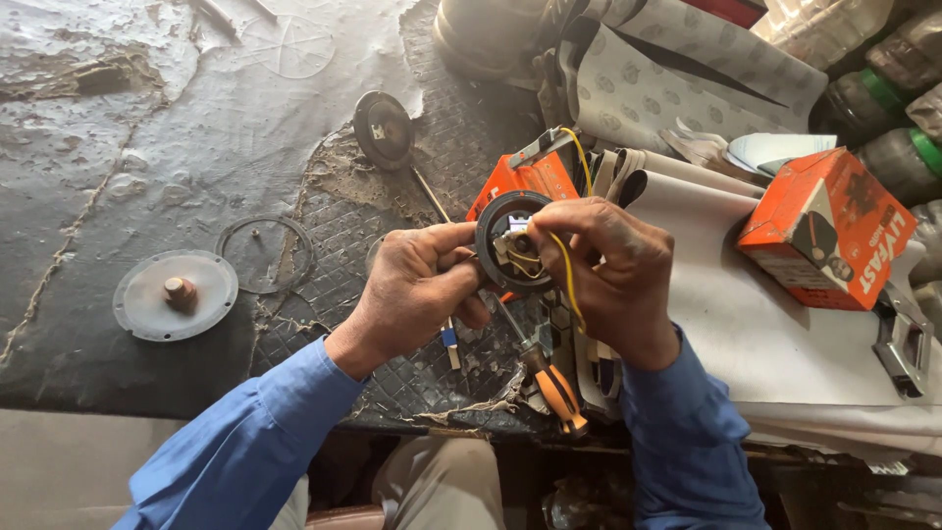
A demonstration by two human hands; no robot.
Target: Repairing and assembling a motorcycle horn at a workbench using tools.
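A round black part (pixel 510 238) is held up over the worn bench (pixel 196 118), between the two hands, with its open face turned to the camera so that the inside can be seen. The left hand (pixel 417 285) is closed on its left rim — thumb on top, fingers (pixel 469 309) curled below — which seems to keep it from turning. The right hand (pixel 608 275) is closed on the right side, and its fingertips pinch a yellow wire (pixel 569 285) that comes out of the part; a loop of it hangs down over the palm. Both hands are close together, joined by the part. Whether the wire is fixed inside cannot be told, because the thumb covers this place.

Just behind the part an orange box (pixel 525 177) is lying, with a second yellow wire (pixel 579 157) arching over it. Below the hands, a screwdriver (pixel 554 388) with an orange and black handle lies near the bench edge, within easy reach. At the left, well apart, a grey disc (pixel 177 294) with a knob in its middle is laid flat, and beside it a thin ring (pixel 265 253). A dark round cap (pixel 383 130) rests further back. At the right another orange box (pixel 824 231) stands on white sheets (pixel 746 334), with green-capped bottles (pixel 883 108) behind it.
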